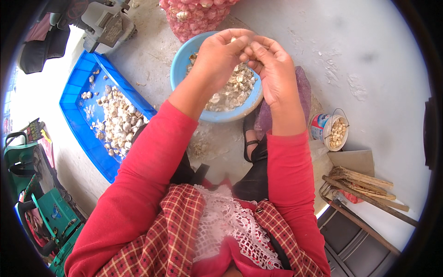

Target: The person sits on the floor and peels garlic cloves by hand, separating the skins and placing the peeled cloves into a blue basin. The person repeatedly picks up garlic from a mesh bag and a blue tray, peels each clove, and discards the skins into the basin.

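Observation:
Both arms reach forward, and the hands meet above the far side of a light blue basin [177, 69] filled with papery garlic skins [236, 87]. Between the thumb and forefinger of my left hand [217, 57] shows a bit of a pale garlic clove [234, 39]. My right hand [276, 69] is pinched closed, its fingertips up against the left ones. Whatever its fingers hold is hidden. Whole garlic bulbs and cloves [121, 121] lie heaped in a blue plastic tray [76, 87] to the left. Peeled cloves [338, 133] fill a small bucket [318, 127] at the right.
A red mesh sack of garlic [194, 18] stands beyond the basin. A purple mesh sack [297, 92] lies at its right. Bundled sticks [360, 180] and a metal-framed rack [364, 224] are at the lower right. Green plastic items [53, 212] stand far left.

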`<state>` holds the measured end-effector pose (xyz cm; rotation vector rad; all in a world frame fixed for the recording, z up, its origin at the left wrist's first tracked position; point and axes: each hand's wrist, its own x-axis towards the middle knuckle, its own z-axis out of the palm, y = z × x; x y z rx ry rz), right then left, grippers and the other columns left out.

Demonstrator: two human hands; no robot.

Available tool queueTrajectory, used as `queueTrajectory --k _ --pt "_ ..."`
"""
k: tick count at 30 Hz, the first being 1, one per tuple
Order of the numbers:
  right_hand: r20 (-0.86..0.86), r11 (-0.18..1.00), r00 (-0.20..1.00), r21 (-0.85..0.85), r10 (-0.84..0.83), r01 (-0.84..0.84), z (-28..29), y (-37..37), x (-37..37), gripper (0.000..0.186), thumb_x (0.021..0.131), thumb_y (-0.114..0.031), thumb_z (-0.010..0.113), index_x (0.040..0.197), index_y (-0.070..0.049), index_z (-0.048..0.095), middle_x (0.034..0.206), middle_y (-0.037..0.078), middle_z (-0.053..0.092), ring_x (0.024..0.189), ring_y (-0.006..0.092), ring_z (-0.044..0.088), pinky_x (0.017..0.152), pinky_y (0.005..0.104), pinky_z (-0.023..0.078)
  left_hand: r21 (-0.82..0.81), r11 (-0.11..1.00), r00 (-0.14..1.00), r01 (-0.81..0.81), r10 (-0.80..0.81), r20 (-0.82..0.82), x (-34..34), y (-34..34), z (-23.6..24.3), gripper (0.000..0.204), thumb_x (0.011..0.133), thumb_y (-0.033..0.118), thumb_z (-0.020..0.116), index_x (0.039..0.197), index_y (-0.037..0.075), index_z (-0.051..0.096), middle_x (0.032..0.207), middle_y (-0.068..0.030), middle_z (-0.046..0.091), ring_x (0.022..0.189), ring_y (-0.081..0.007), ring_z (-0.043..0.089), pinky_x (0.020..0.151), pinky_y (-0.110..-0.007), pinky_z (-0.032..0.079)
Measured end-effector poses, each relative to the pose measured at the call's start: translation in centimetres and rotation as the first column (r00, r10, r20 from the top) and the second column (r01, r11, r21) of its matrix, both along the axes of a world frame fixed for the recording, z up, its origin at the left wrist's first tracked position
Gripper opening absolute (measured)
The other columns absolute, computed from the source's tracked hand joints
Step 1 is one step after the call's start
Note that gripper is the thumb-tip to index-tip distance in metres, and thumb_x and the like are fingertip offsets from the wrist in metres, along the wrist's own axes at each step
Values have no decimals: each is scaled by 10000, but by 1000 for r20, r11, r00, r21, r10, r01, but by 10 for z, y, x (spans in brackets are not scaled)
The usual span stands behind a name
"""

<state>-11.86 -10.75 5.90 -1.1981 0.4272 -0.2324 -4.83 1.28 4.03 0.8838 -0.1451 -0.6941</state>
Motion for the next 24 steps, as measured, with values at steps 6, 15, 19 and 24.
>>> queueTrajectory --k 6,15,19,24 --pt "23 981 1000 -194 -21 25 5 9 2 193 947 -149 670 1070 -5 629 862 28 661 742 66 574 653 202 451 -42 999 999 -4 3 -32 -3 0 -2 281 991 119 597 1219 -43 563 979 -57 641 862 -113 621 789 -256 536" --pt "67 972 986 -169 -151 160 3 9 2 150 943 -151 662 987 -12 628 881 13 643 748 47 600 639 201 469 1 1000 1000 13 -13 19 -8 -2 4 292 955 57 633 1222 -46 575 979 -54 653 853 -110 632 802 -254 533" --pt "91 960 987 -236 -131 150 2 10 2 151 947 -151 664 975 -10 616 853 11 636 727 54 579 628 201 455 40 999 997 -9 6 79 -8 0 4 261 944 61 650 1180 -45 613 966 -57 666 833 -112 637 788 -247 525" --pt "105 965 989 -227 -109 130 6 11 3 142 953 -135 663 981 -14 593 813 19 625 690 67 540 606 207 429 62 998 992 -15 8 122 -6 2 3 248 940 71 660 1159 -41 623 951 -57 675 831 -109 639 789 -248 525"
